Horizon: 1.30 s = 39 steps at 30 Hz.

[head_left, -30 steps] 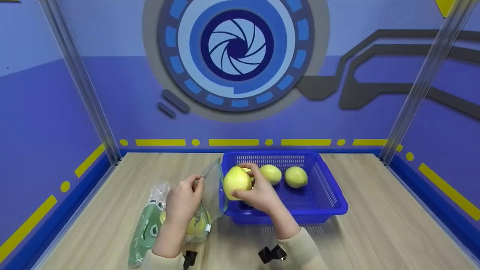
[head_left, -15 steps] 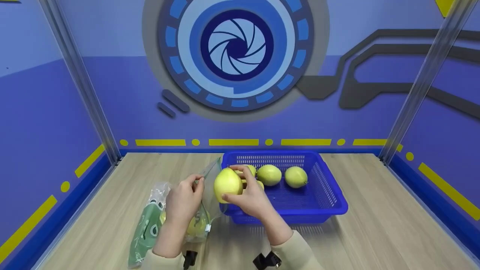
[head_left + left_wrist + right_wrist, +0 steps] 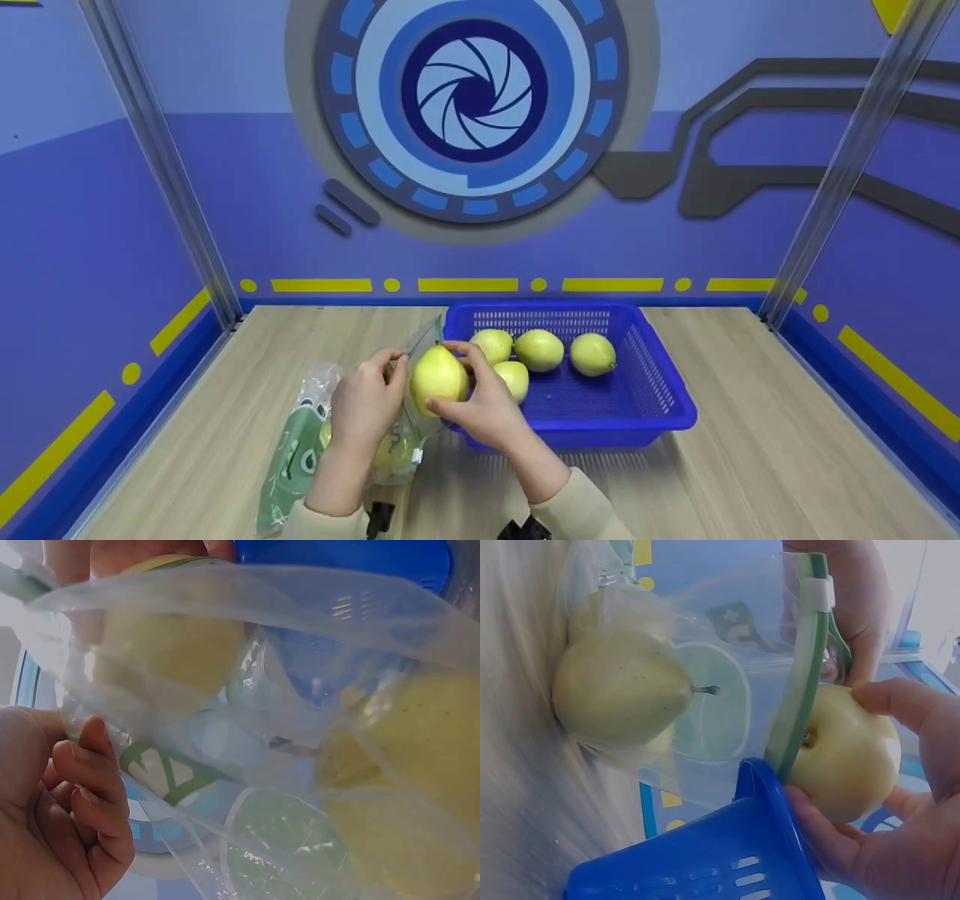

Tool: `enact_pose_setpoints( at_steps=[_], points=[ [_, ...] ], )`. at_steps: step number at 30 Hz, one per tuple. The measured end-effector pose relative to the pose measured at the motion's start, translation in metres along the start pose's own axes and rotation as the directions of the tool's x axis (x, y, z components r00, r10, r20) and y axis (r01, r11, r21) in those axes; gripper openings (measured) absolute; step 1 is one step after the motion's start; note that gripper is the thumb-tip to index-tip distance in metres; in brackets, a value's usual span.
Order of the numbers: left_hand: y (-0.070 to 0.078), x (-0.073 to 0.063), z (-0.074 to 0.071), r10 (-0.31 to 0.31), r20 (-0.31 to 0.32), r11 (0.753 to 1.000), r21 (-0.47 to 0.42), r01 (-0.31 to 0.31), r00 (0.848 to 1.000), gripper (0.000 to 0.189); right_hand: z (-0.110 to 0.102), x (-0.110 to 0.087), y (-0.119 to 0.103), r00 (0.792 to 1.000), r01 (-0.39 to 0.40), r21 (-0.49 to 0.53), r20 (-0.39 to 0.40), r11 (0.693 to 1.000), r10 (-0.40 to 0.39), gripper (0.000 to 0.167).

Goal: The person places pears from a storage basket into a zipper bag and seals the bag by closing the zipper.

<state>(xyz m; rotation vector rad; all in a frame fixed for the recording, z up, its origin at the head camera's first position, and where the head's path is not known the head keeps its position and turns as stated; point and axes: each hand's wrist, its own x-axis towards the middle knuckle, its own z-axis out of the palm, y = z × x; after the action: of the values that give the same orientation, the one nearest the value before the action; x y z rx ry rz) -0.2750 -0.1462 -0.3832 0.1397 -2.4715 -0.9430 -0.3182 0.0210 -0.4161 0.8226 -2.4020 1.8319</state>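
My right hand (image 3: 486,401) grips a yellow-green pear (image 3: 437,377) between thumb and fingers, right at the mouth of a clear zip bag (image 3: 765,637). In the right wrist view the held pear (image 3: 847,754) overlaps the bag's green zip edge (image 3: 804,682). My left hand (image 3: 371,397) pinches the bag's upper edge, fingers curled, and keeps the mouth spread. Inside the bag a pear (image 3: 622,686) with a dark stem rests low down, and a further pear shows partly behind it. A white slider (image 3: 417,455) sits on the zip.
A blue perforated basket (image 3: 600,424) stands just right of the bag, with several pears (image 3: 538,350) in it. A green printed plastic bag (image 3: 289,457) lies on the wooden table (image 3: 765,450) at the left. Blue panels wall the table at the back and sides.
My right hand has carried the pear left and slightly down, from over the basket's left rim to the bag's mouth. Pears behind it now show in the basket. The left hand has stayed put.
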Motion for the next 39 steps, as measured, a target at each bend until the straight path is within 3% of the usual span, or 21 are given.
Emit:
enact_pose_setpoints(
  at_steps=[14,39],
  points=[
    [-0.0018,-0.0002,0.0006,0.024,-0.030,1.000,0.005,-0.024,0.999,0.021,0.0044,-0.0042,0.0012,1.000,-0.013,-0.122,0.012,0.992,0.015,0.068],
    [-0.0012,-0.0019,0.0001,0.006,-0.001,1.000,-0.003,-0.006,1.000,0.023,0.0053,-0.0050,0.0010,0.999,-0.013,-0.085,0.034,0.996,0.016,0.057]
  ],
)
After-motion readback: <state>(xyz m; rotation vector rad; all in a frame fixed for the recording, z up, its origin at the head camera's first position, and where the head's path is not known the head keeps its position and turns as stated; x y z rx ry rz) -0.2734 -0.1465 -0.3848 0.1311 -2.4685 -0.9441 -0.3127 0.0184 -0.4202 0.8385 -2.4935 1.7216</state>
